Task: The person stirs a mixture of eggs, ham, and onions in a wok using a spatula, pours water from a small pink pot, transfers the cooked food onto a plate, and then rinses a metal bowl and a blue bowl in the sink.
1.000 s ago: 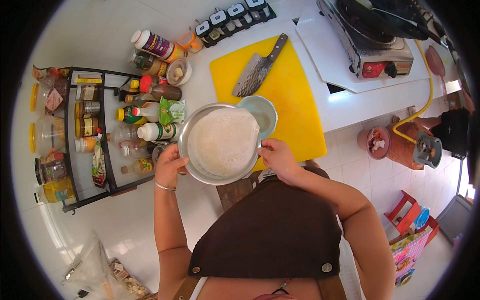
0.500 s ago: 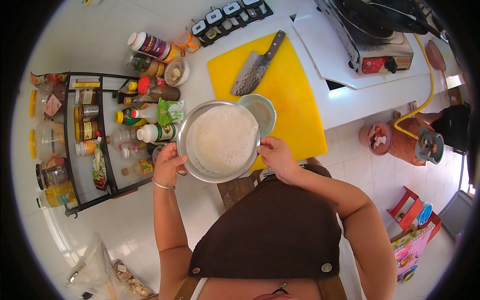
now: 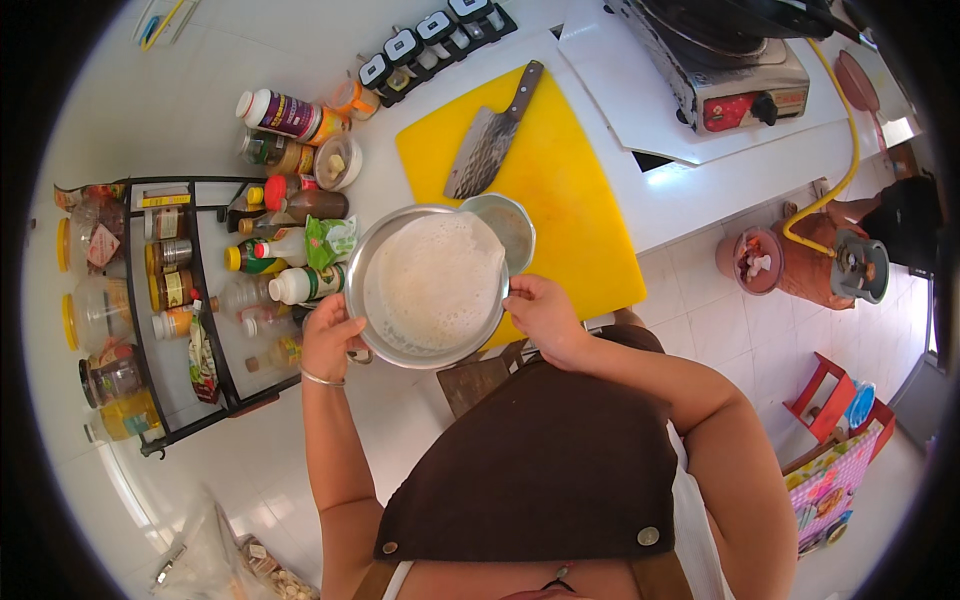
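Note:
Between my two hands is a wide metal bowl point(image 3: 372, 322) of pale, frothy liquid point(image 3: 430, 285). My left hand point(image 3: 332, 338) grips its left rim, thumb on top and fingers partly hidden below. On the right rim, my right hand point(image 3: 545, 315) pinches the edge. The liquid reaches up to the far right rim while bare metal shows on the near left, so the bowl looks tilted away to the right. Just beyond that rim, partly covered by it, stands a smaller pale bowl point(image 3: 518, 232) on the yellow cutting board point(image 3: 570, 200). A cleaver point(image 3: 485, 150) lies flat on the board.
A black rack point(image 3: 195, 300) of bottles and jars stands left. Spice jars point(image 3: 405, 50) line the far wall. A gas stove point(image 3: 745, 100) with a wok is at the far right, its yellow hose point(image 3: 855, 130) running to a cylinder point(image 3: 860, 268). Red stools point(image 3: 822, 395) stand lower right.
The whole view has shifted slightly, with the counter things sitting a little further left. Both hands keep their hold on the metal bowl, which stays beside the smaller bowl.

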A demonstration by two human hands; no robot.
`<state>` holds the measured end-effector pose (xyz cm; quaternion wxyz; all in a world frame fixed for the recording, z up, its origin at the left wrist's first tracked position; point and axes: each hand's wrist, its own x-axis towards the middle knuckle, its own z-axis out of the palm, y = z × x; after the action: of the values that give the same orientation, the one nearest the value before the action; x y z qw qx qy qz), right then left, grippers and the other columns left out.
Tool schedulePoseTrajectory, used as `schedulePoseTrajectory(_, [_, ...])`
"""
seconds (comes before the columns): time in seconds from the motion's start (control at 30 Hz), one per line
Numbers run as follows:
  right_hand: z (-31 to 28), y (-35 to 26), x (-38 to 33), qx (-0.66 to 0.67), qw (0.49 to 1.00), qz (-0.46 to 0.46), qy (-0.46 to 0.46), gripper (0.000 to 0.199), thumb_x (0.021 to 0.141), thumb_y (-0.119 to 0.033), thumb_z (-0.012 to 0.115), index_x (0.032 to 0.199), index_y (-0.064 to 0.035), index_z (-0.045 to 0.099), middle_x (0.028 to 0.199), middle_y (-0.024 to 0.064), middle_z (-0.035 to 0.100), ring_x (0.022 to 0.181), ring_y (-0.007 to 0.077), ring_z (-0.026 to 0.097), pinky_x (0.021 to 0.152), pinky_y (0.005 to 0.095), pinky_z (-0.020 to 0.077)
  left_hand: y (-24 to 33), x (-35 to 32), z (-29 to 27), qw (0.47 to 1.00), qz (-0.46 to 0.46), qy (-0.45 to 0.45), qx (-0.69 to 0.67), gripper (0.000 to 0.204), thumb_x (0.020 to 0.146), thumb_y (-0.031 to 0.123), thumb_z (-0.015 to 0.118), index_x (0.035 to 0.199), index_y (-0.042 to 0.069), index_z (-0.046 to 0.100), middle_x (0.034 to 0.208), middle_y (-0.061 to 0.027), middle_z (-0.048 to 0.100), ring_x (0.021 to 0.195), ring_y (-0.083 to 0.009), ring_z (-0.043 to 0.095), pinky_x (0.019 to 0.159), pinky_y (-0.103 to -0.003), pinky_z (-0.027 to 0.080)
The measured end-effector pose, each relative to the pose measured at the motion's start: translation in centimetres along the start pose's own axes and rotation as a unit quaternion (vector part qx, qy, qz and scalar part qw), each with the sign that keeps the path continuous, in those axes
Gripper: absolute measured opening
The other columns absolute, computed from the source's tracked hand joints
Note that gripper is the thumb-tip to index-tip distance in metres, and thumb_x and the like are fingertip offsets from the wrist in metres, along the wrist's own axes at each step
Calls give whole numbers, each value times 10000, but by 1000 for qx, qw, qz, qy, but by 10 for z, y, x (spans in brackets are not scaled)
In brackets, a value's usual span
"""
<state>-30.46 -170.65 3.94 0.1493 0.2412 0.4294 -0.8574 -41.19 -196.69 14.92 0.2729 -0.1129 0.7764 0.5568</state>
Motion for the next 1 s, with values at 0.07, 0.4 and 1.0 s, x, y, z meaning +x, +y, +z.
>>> schedulePoseTrajectory(0.07, [-1,2,0,-23,1000,-11,2,195,854,1,524,1034,38,587,733,-2,525,549,44,394,476,204,303,1,-1,1,1000,-3,7,5,265,760,23,590,1021,-5,551,866,-67,641,685,-140,627,537,-243,526])
schedulePoseTrajectory(0.4, [0,1,-1,-22,1000,-10,-3,204,857,1,519,1047,38,583,718,-11,502,559,47,395,486,207,308,4,0,-2,1000,-5,-4,11,272,767,25,599,1032,-2,548,862,-65,644,667,-137,629,531,-237,525])
schedulePoseTrajectory(1.0, [0,-1,-3,-16,1000,-5,-23,196,852,-12,517,1029,31,590,681,-26,472,542,45,378,474,210,291,10,-2,-2,1000,-5,-6,27,271,756,39,595,1019,-1,548,841,-67,644,649,-132,624,515,-237,520])
